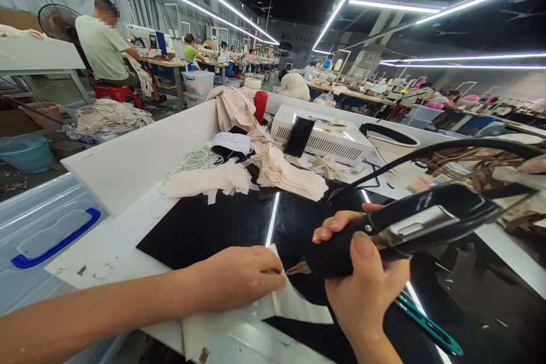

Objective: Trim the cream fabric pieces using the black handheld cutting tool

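Right hand [362, 273] is clamped around a black corded hand tool [405, 227], its tip just beside the left hand [239, 278]. Left hand presses flat, fingers together, on a white fabric piece [294, 301] atop the black work surface [200, 227].

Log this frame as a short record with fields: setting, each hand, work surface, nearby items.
setting: garment workshop, people seated at sewing tables behind
left hand: pressing flat on a white fabric piece
right hand: gripping a black corded tool, tip at the fabric
work surface: glossy black mat on a white table
nearby: cream fabric pile, phone, teal-handled tool
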Tool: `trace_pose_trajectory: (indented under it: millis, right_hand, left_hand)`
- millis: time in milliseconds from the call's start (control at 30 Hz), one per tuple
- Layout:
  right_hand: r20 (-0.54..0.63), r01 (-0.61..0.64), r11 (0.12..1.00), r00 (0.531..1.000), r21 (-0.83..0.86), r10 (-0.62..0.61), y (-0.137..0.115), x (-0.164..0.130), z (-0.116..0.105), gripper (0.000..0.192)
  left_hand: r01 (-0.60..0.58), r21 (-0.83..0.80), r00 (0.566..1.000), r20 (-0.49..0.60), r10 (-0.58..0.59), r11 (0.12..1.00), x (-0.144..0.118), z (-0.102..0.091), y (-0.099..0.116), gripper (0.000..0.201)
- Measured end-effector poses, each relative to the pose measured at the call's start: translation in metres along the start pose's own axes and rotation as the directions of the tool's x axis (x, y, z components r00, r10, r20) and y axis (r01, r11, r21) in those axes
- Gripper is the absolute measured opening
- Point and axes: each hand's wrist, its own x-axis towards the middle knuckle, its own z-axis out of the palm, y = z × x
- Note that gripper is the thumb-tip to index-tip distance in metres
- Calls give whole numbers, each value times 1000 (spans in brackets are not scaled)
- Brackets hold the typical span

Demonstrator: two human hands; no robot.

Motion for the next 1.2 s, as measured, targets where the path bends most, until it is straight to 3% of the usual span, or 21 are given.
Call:
trace_pose_trajectory:
  millis: [833, 1000, 1200]
  right_hand:
    - [2, -35, 999, 999, -20, 35, -11, -4, -9, 36]
    - [-30, -22, 999, 999, -24, 22, -27, -4, -23, 36]
    - [-27, -23, 998, 999, -62, 21, -33, -13, -40, 37]
  left_hand:
    - [-13, 13, 999, 52, 13, 1000, -2, -4, -2, 17]
    - [-38, -12, 999, 7, 38, 999, 4, -9, 8, 17]
    - [-66, -18, 996, 54, 67, 998, 16, -3, 25, 16]
